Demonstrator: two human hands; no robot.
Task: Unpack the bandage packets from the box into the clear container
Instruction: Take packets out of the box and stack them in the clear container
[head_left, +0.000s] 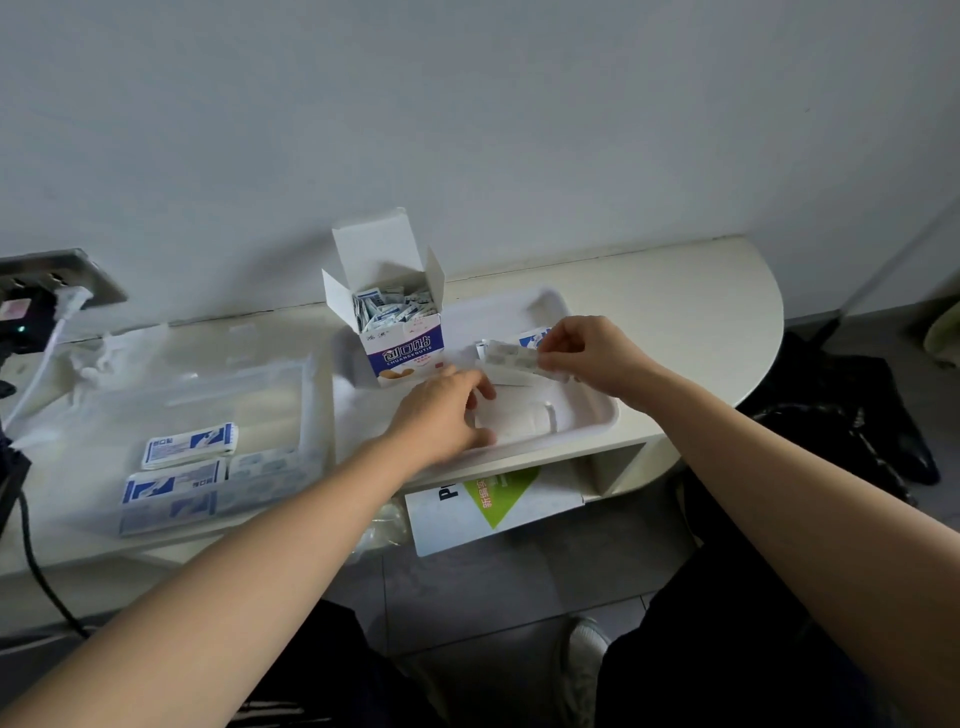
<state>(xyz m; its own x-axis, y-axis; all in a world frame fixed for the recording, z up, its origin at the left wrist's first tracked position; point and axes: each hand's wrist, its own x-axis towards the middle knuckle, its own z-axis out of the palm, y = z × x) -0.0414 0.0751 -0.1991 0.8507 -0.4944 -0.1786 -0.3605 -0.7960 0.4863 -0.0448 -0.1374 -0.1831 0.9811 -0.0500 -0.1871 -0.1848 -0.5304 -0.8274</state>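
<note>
The white-and-blue bandage box (400, 332) stands upright with its flaps up and several packets showing inside, at the back left corner of a white tray (597, 415). My right hand (587, 351) pinches a small stack of bandage packets (511, 356) above the tray. My left hand (447, 410) reaches into the tray just in front of the box, fingers loosely extended over a white folded item (519, 423), holding nothing. The clear container (291, 384) lies to the left on the table, with several packets (189, 447) stacked in its near part.
A cream table (701, 312) with a rounded right end stands against a grey wall. A wall socket with a white plug (67, 301) and cables is at far left. A white-and-green box (493, 504) sits on the shelf under the tray. A dark bag (852, 415) lies at right.
</note>
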